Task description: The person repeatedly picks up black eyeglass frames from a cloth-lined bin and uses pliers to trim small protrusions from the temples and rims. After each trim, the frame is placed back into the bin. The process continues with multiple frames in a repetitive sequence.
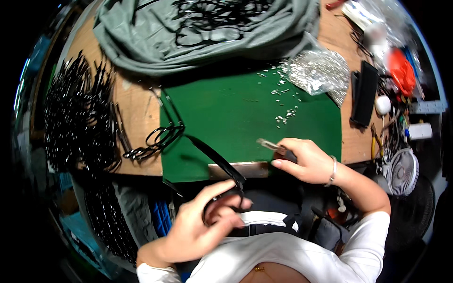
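A wooden workbench (137,111) carries a green mat (245,113); grey cloth (141,42) lies far, a white fan (402,172) right.

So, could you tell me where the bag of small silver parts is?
The clear bag of silver parts lies at the green mat's far right corner, just left of the black case.

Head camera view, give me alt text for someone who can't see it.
Seen from above, a person's left hand holds a black eyeglass frame by its rim while the right hand grips a small metal tool over a green mat. Small silver parts spill from a clear bag, and black frames are piled at left.
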The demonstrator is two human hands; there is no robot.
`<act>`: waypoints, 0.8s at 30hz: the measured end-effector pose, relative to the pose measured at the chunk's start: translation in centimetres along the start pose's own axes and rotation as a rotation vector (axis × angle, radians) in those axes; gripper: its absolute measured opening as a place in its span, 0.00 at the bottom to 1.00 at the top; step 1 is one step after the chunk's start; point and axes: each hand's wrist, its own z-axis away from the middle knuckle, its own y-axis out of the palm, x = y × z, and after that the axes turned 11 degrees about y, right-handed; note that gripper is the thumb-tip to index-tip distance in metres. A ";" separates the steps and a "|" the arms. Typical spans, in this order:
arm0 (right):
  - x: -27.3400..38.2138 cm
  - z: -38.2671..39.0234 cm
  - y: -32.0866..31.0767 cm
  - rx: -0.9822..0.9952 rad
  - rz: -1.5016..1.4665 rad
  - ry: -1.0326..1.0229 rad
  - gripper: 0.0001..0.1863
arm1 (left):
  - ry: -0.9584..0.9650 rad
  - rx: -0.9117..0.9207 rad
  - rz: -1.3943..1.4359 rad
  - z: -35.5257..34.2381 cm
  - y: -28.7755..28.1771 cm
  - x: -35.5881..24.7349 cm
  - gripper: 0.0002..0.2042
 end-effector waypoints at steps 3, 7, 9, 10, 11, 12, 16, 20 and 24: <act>0.2 -0.2 0.2 -0.006 -0.021 0.031 0.12 | 0.020 -0.062 -0.350 -2.9 -3.3 1.1 0.21; 0.1 -0.2 0.3 -0.008 -0.005 -0.003 0.12 | 0.327 -0.073 -0.970 -4.2 -7.8 1.0 0.14; 0.2 -0.1 0.2 -0.011 -0.014 0.009 0.12 | 0.514 -0.157 -1.587 -4.5 -8.7 -0.3 0.16; 0.5 -0.3 0.0 0.014 0.021 0.069 0.13 | 0.479 -0.179 -1.710 -5.1 -9.4 -0.1 0.17; 0.8 -0.2 0.0 -0.002 0.020 0.063 0.13 | 0.443 -0.200 -1.832 -5.7 -10.3 0.7 0.17; 1.2 -0.2 -0.1 -0.015 0.021 0.046 0.13 | 0.354 -0.178 -1.802 -5.8 -11.2 1.4 0.18; -0.4 0.3 -0.8 -0.150 0.143 -0.017 0.11 | 0.454 -0.091 -1.576 -6.8 -12.4 0.7 0.21; -0.9 -0.6 -1.1 -0.426 0.396 -0.109 0.18 | 0.876 -0.250 -1.196 -14.8 -11.2 -2.4 0.17; -0.4 -0.8 0.4 -0.455 0.670 -0.097 0.24 | 0.888 -0.325 -1.596 -22.3 -13.4 -1.6 0.13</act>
